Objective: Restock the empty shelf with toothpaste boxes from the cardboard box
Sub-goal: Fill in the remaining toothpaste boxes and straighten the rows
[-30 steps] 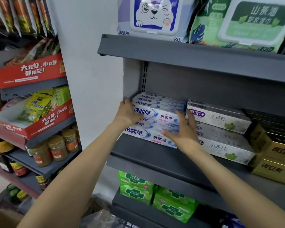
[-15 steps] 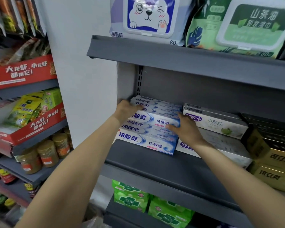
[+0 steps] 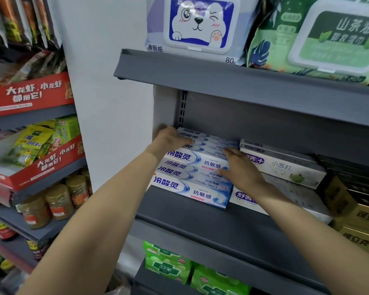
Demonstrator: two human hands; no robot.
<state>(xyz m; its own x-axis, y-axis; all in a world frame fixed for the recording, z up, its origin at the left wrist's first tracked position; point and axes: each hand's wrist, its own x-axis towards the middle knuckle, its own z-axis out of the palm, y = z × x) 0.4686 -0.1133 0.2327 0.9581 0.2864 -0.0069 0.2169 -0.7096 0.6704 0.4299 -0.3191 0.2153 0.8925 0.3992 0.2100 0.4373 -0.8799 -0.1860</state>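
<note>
A: The shelf (image 3: 200, 226)?
B: Grey, carrying blue-and-white toothpaste boxes (image 3: 192, 179) stacked at its ten o'clock corner.
A: Hands?
B: Left hand (image 3: 170, 139) at the stack's nine o'clock, right hand (image 3: 241, 171) at three; fingers straight, pressing.

A single head-worn camera looks forward and slightly down, close to the grey shelf (image 3: 232, 226) at arm's reach.

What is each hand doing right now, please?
Left hand: open, fingers resting on the upper blue toothpaste boxes.
Right hand: open, pressed against the right end of the same stack.
</note>
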